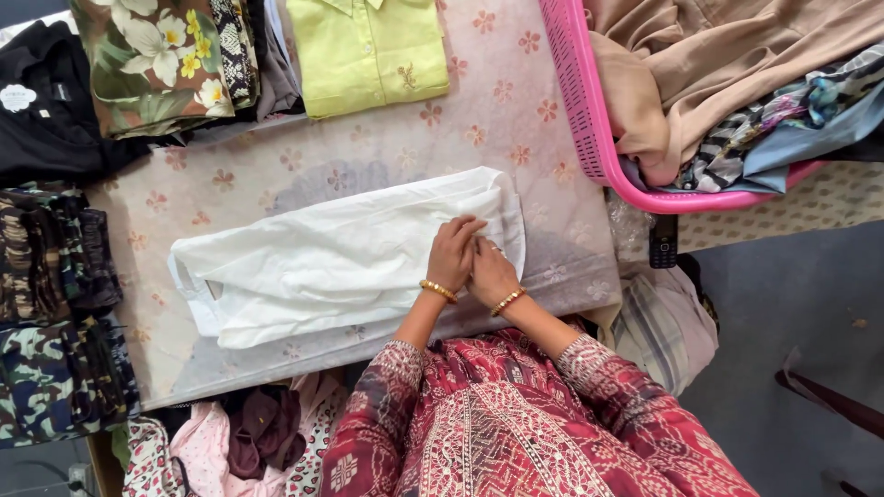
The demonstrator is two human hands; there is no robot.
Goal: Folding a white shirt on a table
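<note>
Currently a fold is being worked into a white garment (pixel 341 258) that is spread flat across the middle of the floral-covered tabletop (pixel 516 101), close to its near edge. Both hands are brought together at the garment's right end: the left hand (pixel 452 255) is laid on the cloth with fingers curled and pinched on the fabric, and the right hand (pixel 491 272) is pressed beside it, fingers closed, touching the left. By judgement, a firm grip on that end is called for next. A pink laundry basket (pixel 589 120) is set at the right edge.
</note>
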